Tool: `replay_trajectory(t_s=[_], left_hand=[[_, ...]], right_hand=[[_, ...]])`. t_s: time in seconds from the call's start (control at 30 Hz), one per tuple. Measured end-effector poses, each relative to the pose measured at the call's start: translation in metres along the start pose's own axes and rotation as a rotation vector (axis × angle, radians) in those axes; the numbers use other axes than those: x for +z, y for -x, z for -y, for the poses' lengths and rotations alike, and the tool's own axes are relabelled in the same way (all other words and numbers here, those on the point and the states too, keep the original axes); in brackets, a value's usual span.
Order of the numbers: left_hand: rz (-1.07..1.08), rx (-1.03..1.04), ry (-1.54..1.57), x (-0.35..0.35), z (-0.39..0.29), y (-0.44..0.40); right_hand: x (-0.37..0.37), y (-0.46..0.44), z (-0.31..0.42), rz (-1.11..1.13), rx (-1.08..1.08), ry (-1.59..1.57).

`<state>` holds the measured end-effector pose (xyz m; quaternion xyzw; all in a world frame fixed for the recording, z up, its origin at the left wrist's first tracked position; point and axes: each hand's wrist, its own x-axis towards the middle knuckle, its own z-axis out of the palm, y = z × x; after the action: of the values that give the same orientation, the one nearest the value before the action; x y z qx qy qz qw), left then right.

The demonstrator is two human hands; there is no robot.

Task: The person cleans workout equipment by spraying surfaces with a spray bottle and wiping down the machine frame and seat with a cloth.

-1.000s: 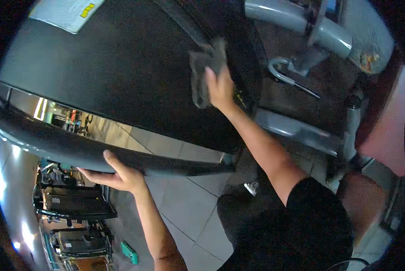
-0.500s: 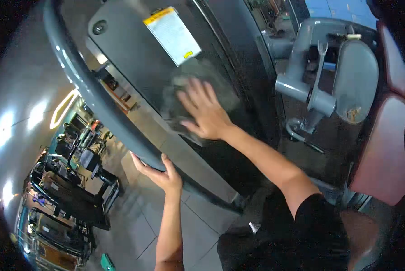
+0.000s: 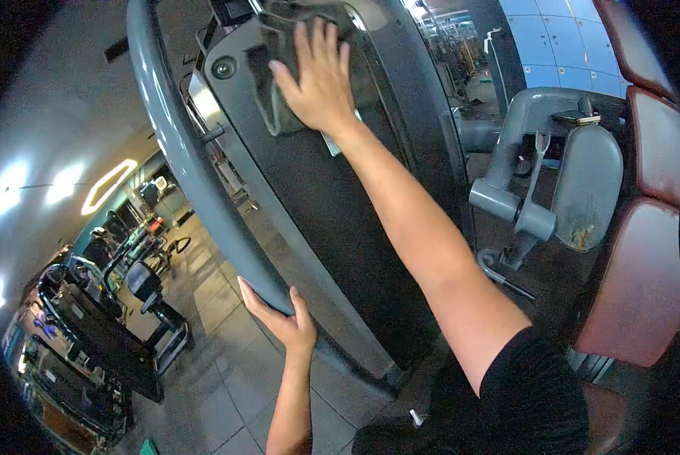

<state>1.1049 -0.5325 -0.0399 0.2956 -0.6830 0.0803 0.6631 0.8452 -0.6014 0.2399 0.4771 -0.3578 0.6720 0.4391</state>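
My left hand (image 3: 283, 318) is wrapped round the lower part of a curved grey tube (image 3: 196, 182). A dark grey cloth (image 3: 279, 106) lies against the upper part of a black machine panel (image 3: 302, 197). Over the cloth, my right hand (image 3: 321, 83) presses flat with its fingers spread. Part of a white label (image 3: 331, 144) shows below the cloth beside my right wrist; the rest is covered. A round fitting (image 3: 223, 67) sits at the panel's upper left corner.
At right are a grey machine arm with an oval pad (image 3: 589, 186) and red padded seats (image 3: 636, 280). Blue lockers (image 3: 560, 42) stand behind. More gym machines (image 3: 97, 326) line the left side, over a tiled floor (image 3: 226, 356). A green object (image 3: 149, 447) lies at the bottom.
My right hand and the cloth have moved up the panel, over the label that was uncovered before. My left hand stays on the tube. The view has tilted upward, bringing the lockers into sight.
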Motion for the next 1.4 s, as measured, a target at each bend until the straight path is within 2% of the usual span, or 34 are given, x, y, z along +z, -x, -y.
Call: replay_trajectory(t_s=[0.17,0.37,0.4,0.43,0.5,0.57,0.67,0.87,0.93,1.0,1.1,1.13,1.17,1.27,1.33,1.4], left_hand=[[-0.007,0.006,-0.024,0.0,0.0,0.001],[-0.021,0.008,-0.013,0.001,-0.004,0.0],[-0.024,-0.004,-0.002,0.001,-0.006,0.001],[-0.029,-0.004,-0.003,0.002,-0.005,0.001],[-0.016,0.012,-0.025,0.0,-0.004,0.001],[-0.007,0.002,-0.022,-0.001,-0.005,0.002],[-0.014,-0.006,0.002,0.001,-0.003,0.003],[-0.011,-0.015,-0.008,-0.001,-0.002,0.002],[-0.013,-0.028,0.006,0.001,-0.002,0.003],[-0.014,-0.015,0.011,0.001,0.0,0.004],[-0.015,-0.017,0.014,0.0,-0.002,0.004],[0.005,-0.036,0.009,0.002,-0.003,0.003],[-0.012,-0.017,0.008,0.002,-0.005,0.001],[-0.003,-0.013,-0.037,0.0,-0.008,0.002],[-0.032,-0.002,0.072,0.006,-0.002,0.006],[-0.011,0.014,-0.002,0.004,-0.003,0.005]], right_hand=[[-0.056,0.126,0.005,0.166,0.219,0.063],[-0.163,0.402,0.041,0.429,0.497,0.032],[-0.177,0.446,0.043,0.481,0.438,0.026],[-0.189,0.452,0.048,0.527,0.434,-0.018],[-0.177,0.455,0.038,0.477,0.425,-0.041],[-0.153,0.413,0.017,0.392,0.315,-0.007],[-0.122,0.27,-0.008,0.432,0.218,0.018],[-0.025,0.013,-0.051,0.204,-0.016,-0.043],[0.004,-0.057,-0.066,0.132,-0.028,-0.083],[0.02,-0.088,-0.077,0.081,-0.034,-0.099],[0.017,-0.072,-0.072,0.062,0.022,-0.065],[0.005,-0.048,-0.061,0.04,0.107,-0.147],[-0.006,-0.02,-0.056,0.021,0.209,-0.224],[-0.038,0.084,-0.06,0.083,0.434,-0.157],[-0.065,0.165,-0.058,0.064,0.598,-0.157],[-0.091,0.245,-0.055,-0.03,0.625,-0.142]])
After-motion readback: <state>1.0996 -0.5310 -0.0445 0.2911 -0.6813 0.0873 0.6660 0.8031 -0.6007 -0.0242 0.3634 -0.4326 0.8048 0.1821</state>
